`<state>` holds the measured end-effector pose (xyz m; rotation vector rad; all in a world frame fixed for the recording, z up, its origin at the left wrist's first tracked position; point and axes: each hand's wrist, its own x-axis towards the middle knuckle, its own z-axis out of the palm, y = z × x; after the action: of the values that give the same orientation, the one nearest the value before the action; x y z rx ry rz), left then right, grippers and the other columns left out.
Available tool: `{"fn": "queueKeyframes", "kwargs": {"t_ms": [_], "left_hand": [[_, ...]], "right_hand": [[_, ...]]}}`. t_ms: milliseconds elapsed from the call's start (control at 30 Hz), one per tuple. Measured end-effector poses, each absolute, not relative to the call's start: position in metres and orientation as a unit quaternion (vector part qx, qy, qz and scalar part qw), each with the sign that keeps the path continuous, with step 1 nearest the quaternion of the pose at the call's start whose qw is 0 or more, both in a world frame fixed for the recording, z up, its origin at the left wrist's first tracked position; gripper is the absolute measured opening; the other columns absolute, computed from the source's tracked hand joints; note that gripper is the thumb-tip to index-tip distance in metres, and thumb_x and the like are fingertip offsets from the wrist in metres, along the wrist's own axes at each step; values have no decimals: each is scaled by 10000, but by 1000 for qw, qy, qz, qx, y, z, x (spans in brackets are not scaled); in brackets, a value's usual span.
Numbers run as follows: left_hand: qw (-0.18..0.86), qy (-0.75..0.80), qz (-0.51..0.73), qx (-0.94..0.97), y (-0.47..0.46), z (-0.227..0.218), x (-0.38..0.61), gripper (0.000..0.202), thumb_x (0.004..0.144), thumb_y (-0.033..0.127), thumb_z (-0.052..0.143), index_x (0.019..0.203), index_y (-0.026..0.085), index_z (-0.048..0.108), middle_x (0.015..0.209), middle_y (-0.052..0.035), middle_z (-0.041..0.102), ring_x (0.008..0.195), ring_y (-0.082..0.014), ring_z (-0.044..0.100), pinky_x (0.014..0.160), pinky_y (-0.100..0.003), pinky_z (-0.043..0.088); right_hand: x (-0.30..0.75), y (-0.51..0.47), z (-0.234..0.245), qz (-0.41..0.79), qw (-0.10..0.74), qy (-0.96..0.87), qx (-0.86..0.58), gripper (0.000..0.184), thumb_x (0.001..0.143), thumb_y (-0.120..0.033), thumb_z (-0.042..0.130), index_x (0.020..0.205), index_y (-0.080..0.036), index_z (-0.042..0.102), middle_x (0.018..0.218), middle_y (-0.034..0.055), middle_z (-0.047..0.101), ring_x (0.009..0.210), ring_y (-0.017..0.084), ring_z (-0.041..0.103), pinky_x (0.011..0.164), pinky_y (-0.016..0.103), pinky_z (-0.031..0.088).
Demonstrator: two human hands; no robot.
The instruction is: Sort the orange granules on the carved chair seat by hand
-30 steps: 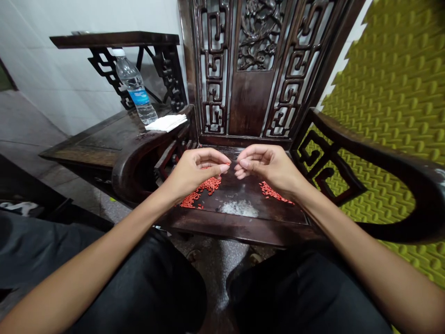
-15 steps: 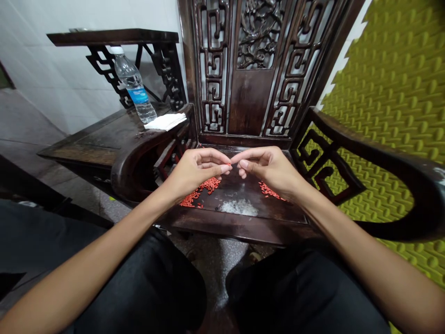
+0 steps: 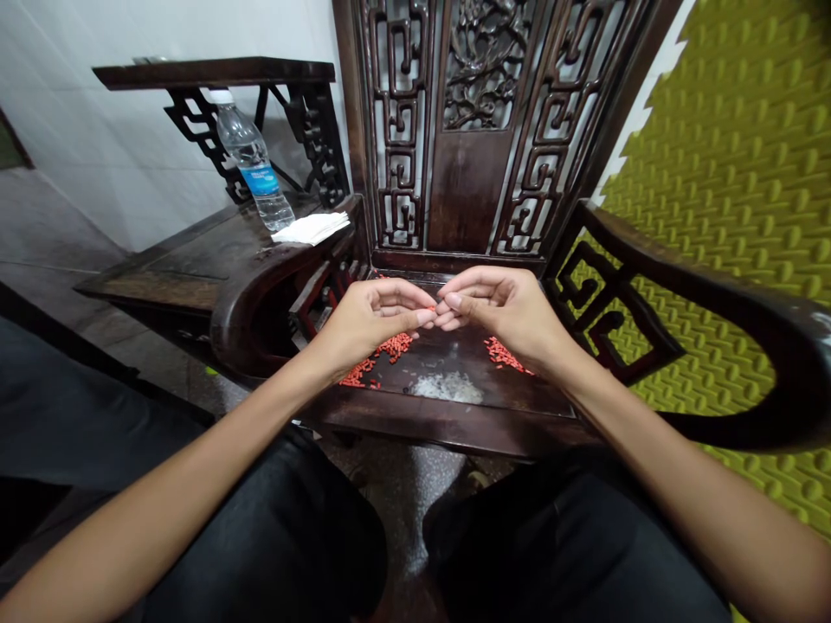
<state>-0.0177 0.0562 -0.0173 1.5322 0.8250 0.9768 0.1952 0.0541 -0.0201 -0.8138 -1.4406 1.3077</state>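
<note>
Above the wooden seat (image 3: 454,350), my left hand (image 3: 380,316) pinches a small orange-red piece (image 3: 433,308) between thumb and forefinger. Facing it, my right hand (image 3: 499,307) has its fingers curled and its thumb against them. The fingertips of both hands meet or nearly meet around the piece. Whether the right fingers hold something small is hidden. Many short orange-red pieces (image 3: 394,346) lie in a pile below the left hand, and a second orange-red pile (image 3: 505,355) lies below the right. Between them, near the seat's front, is a heap of tiny whitish translucent pieces (image 3: 447,387).
The seat belongs to a dark carved chair with a latticed back (image 3: 467,190) and a curved right armrest (image 3: 727,320). On a side table (image 3: 175,260) at left stand a water bottle (image 3: 256,173) and folded white tissues (image 3: 312,228). Yellow-green textured matting (image 3: 727,156) is at right.
My right forefinger has lifted off the left fingertips, and the other right fingers have stretched toward the left hand's pinch. The left hand has shifted slightly right, still pinching the orange-red piece.
</note>
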Motion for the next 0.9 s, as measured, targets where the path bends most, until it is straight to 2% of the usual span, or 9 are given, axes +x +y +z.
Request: {"fn": "queueKeyframes", "kwargs": {"t_ms": [167,267,333,467,900], "left_hand": [[553,355,425,622,55,-17,-16,332,725,353,907,935,146,756,882,-75,797,841,-191,756,789,-313,609],[545,359,427,626,55,-17,-16,320,711,348,915,893,140,754,861,-76,795,810,-185,749,779,-317,611],[543,358,428,628,54,-16,-16,316,703,338,920,884,138,755,856,-75,795,801,-182,747,778,-317,611],[544,356,432,625,55,-17,-16,307,701,325,923,880,141,755,856,-74,799,806,-181,750,780,-316,610],[566,345,430,613,55,-17,-16,353,716,299,917,948,145,700,854,-58,799,829,-195,774,806,-322,620]], "right_hand": [[195,50,-15,501,502,-609,-355,353,737,-437,906,863,-166,718,770,61,779,710,190,765,638,313,651],[193,46,-10,458,502,-641,-358,345,740,-463,894,822,-163,745,712,33,731,615,140,673,531,272,570],[192,44,-8,440,505,-654,-353,339,741,-469,891,807,-161,766,688,22,708,586,120,620,532,274,549],[190,41,-6,443,495,-662,-347,332,758,-467,881,826,-154,793,719,44,729,637,135,634,566,278,539],[187,39,-11,457,500,-644,-356,385,736,-529,881,862,-170,824,739,48,742,591,130,593,533,277,503]]}}
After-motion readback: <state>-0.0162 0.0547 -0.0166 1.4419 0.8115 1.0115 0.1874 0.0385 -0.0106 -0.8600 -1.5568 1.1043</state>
